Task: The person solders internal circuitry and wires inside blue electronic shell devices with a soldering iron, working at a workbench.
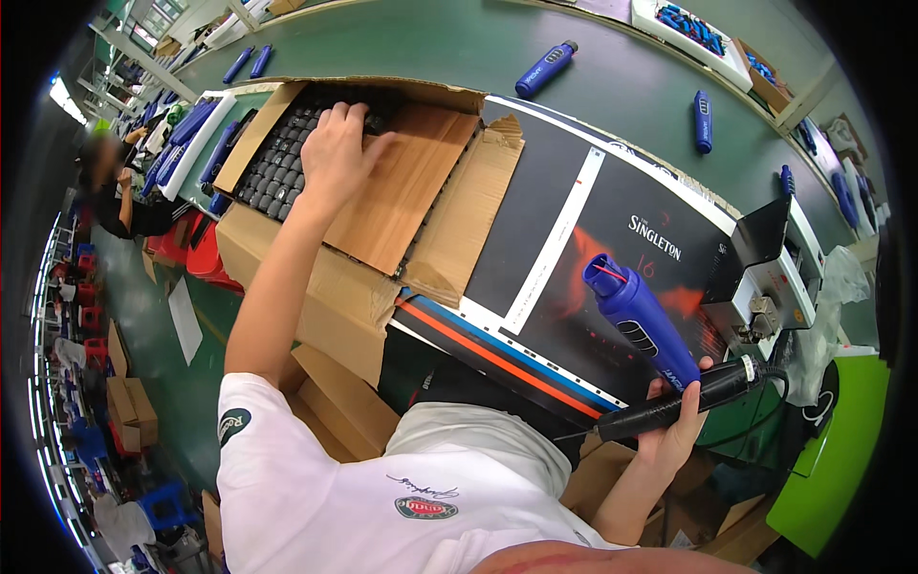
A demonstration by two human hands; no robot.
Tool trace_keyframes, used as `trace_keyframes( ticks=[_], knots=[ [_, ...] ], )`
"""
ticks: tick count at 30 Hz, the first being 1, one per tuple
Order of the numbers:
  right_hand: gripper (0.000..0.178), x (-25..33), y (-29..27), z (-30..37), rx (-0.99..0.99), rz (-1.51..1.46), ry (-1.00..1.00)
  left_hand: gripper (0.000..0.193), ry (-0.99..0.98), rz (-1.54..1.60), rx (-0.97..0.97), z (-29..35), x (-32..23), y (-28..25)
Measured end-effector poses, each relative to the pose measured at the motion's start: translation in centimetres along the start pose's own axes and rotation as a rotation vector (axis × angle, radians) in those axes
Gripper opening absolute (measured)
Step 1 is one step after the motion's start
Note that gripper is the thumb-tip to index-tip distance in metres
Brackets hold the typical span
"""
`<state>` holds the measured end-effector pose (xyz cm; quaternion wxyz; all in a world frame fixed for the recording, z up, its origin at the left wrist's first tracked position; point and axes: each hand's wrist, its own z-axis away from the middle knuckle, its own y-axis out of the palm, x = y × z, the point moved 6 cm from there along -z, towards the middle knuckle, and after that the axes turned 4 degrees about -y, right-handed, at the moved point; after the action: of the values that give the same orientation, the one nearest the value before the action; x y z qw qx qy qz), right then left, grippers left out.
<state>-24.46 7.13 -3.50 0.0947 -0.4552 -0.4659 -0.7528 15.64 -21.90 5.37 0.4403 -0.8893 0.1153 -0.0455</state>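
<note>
The left hand (335, 148) reaches into the open brown cardboard box (382, 206) in the upper left of the frame, fingers spread on the small dark round parts (273, 172) packed inside. The right hand (674, 421), lower right, wraps its grip around a blue plastic tube-shaped tool (641, 320) and a black handle with a cord (684, 402). Both are above the dark counter (545, 206).

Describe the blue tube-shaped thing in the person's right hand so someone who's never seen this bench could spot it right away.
Start at the dark printed mat on the green workbench. At its near right corner the right hand holds a blue cylindrical housing tilted up, together with a black corded tool. Other blue housings lie loose on the bench; this one is held and shows a red wire in its open end.
</note>
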Motion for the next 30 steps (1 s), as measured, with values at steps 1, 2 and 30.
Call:
trace_keyframes(
  ticks=[1, 2, 30],
  knots=[
    [0.041, 0.0, 0.2, 0.0, 0.002, 0.003, -0.006, 0.035, 0.006, -0.091, 0.059, 0.0, 1.0, 1.3],
    [0.04, 0.0, 0.3, 0.1, 0.008, -0.01, -0.001, 0.035, 0.017, -0.175, 0.122, -0.4, 0.9, 1.9],
    [0.048, 7.2, 0.2, -0.5, 0.168, 0.3, -0.193, 0.043, -0.087, 1.737, 0.681, 9.7, -19.8, -4.1]
  ],
)
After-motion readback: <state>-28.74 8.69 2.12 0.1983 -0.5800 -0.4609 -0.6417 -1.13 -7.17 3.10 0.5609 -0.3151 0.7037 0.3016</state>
